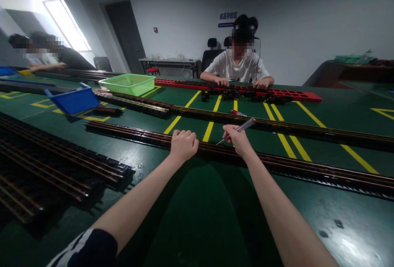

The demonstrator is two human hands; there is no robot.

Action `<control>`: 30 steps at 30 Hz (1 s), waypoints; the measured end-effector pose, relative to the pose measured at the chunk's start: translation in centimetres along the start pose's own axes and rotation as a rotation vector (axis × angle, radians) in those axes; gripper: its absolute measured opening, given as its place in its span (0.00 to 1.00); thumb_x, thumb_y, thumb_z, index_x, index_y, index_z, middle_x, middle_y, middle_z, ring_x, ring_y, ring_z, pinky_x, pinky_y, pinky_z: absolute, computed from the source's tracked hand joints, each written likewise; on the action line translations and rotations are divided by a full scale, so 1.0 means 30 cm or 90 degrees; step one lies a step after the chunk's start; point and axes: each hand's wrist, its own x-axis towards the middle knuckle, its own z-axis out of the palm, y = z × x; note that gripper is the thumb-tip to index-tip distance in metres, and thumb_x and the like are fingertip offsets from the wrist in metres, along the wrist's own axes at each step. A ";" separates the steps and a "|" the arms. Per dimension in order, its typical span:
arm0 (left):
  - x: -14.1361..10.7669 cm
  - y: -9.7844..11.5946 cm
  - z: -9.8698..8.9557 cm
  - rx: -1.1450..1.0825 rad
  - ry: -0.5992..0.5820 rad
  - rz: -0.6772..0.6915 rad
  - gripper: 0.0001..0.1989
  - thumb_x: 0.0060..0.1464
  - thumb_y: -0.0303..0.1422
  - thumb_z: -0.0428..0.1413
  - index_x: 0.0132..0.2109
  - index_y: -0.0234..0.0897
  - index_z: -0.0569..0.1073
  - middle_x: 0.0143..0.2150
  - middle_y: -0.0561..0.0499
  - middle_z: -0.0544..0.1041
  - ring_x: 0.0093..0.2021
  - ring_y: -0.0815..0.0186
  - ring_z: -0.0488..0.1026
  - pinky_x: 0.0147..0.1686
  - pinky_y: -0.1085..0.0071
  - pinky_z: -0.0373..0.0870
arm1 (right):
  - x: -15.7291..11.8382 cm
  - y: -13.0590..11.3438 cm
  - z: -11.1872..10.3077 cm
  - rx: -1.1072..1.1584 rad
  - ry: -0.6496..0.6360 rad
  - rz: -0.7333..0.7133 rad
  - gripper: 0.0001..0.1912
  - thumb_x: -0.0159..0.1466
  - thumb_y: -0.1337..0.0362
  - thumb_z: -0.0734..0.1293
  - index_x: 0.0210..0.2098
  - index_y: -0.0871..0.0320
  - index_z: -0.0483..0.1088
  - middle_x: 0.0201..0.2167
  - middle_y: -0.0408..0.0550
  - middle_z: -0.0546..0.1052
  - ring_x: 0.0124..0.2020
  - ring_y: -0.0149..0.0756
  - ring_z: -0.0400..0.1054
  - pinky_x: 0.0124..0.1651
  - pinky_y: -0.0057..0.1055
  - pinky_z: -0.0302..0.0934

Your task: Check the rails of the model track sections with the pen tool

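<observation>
A long dark rail assembly with copper-coloured strips [295, 165] lies across the green table in front of me. My left hand [184, 146] is closed over it, fingers wrapped on its far edge. To the right, my right hand [236, 137] grips a screwdriver [245, 125] with a grey translucent handle. The screwdriver is tilted, its thin tip down at the rail between my two hands. A small red-handled tool [238, 113] lies by a second long rail [264, 123], just beyond my right hand.
More rails [61, 152] lie at the left. A blue bin [74, 99] and a green basket [131, 84] stand beyond them. Opposite, a person [240, 63] has both hands at a red rack [295, 94]. Other people sit at the far left.
</observation>
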 end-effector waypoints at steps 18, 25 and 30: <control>0.004 0.027 0.003 -0.038 -0.021 -0.003 0.16 0.58 0.31 0.42 0.28 0.34 0.71 0.29 0.48 0.74 0.28 0.67 0.69 0.30 0.70 0.60 | -0.012 -0.015 0.023 -0.029 0.013 -0.020 0.17 0.54 0.59 0.62 0.11 0.58 0.62 0.11 0.40 0.61 0.15 0.26 0.54 0.20 0.26 0.48; -0.007 -0.045 -0.003 -0.002 -0.035 -0.019 0.15 0.56 0.30 0.42 0.29 0.35 0.72 0.30 0.48 0.75 0.30 0.64 0.70 0.32 0.66 0.61 | -0.021 -0.021 0.061 -0.086 -0.038 -0.011 0.18 0.56 0.56 0.62 0.15 0.58 0.66 0.11 0.40 0.64 0.15 0.27 0.57 0.21 0.26 0.52; -0.014 -0.090 0.000 -0.007 -0.029 -0.020 0.16 0.55 0.31 0.42 0.30 0.35 0.73 0.30 0.48 0.76 0.31 0.64 0.71 0.33 0.66 0.61 | -0.028 -0.022 0.069 -0.093 -0.085 -0.016 0.17 0.56 0.55 0.63 0.18 0.59 0.69 0.13 0.41 0.66 0.17 0.28 0.61 0.23 0.27 0.54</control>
